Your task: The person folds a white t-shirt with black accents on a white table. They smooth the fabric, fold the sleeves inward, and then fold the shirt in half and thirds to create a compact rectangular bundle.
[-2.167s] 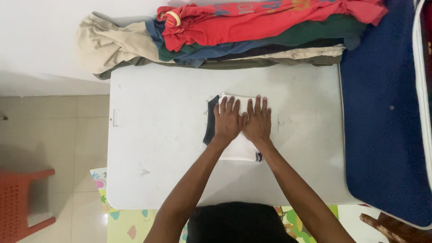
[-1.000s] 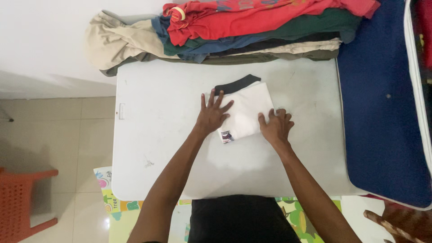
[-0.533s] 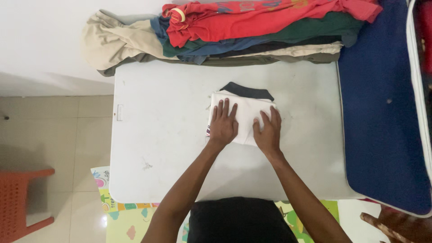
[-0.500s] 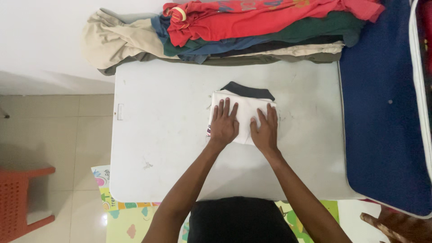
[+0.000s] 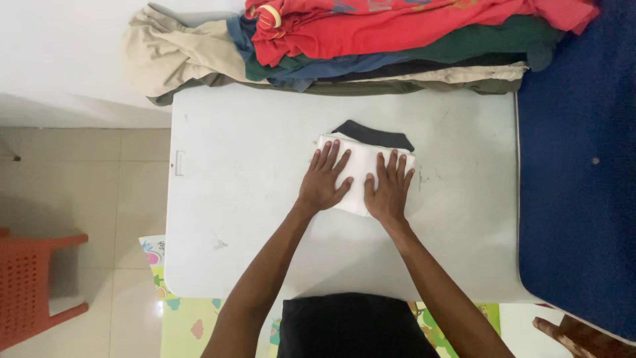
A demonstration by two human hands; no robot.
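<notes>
**Both palms flat on a folded white shirt**

A folded white T-shirt (image 5: 363, 174) with a black collar lies near the middle of the white table (image 5: 238, 199), a little toward its far edge. The left hand (image 5: 323, 180) and right hand (image 5: 388, 189) press flat on it side by side, fingers spread, pinching nothing. The cloth looks light, soft and limp, likely to unfold if lifted by one corner; supporting it under both side edges seems safest. A pile of clothes (image 5: 371, 46) lines the far edge.

One head-worn camera looks straight down, close above the white table (image 5: 252, 199).
</notes>
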